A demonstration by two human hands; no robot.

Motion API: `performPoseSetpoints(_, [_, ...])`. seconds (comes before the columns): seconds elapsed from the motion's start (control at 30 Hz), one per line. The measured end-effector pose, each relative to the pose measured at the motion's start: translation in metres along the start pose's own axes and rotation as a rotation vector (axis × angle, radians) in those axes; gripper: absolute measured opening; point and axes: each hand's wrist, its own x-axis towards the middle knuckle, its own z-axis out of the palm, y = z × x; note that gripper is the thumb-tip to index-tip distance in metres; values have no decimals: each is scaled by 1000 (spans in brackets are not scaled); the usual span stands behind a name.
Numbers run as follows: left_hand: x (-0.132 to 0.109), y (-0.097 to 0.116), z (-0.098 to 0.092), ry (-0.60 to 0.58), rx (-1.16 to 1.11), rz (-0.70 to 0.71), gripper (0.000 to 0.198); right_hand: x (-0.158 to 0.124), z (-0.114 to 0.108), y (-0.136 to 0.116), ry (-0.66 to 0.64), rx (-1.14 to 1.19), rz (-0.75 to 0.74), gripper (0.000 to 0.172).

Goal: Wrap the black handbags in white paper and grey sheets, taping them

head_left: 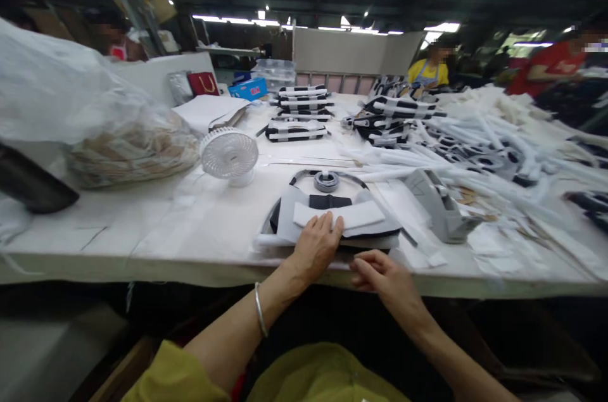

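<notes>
My left hand point(317, 244) lies flat, fingers stretched out, on a folded black and white padded piece point(332, 217) at the table's front edge. A white strip point(354, 215) lies across that piece just past the fingertips. My right hand point(382, 275) hovers at the table's edge just right of the piece, with fingers curled and pinched together; what they hold, if anything, I cannot make out. A roll of tape point(327, 181) sits behind the piece.
A small white fan point(229, 155) stands to the left, with a large plastic bag point(90, 117) beyond it. A grey tape dispenser point(439, 206) sits to the right. Stacks of black and white pieces point(304, 107) and heaps of white strips point(494, 130) cover the far table point(190, 225). Other people work at the back.
</notes>
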Motion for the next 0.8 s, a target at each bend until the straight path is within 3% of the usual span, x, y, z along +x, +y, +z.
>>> performPoseSetpoints(0.13, [-1, -2, 3, 24, 8, -2, 40, 9, -27, 2, 229, -689, -818, 13])
performPoseSetpoints(0.2, [0, -3, 4, 21, 0, 1, 39, 17, -36, 5, 308, -947, -1007, 13])
performPoseSetpoints(0.37, [4, -8, 4, -16, -49, 18, 46, 34, -46, 23, 377, -1176, -1132, 17])
performPoseSetpoints(0.8, [6, -8, -9, -83, -133, 1, 61, 50, -75, 39, 331, -1042, -1129, 9])
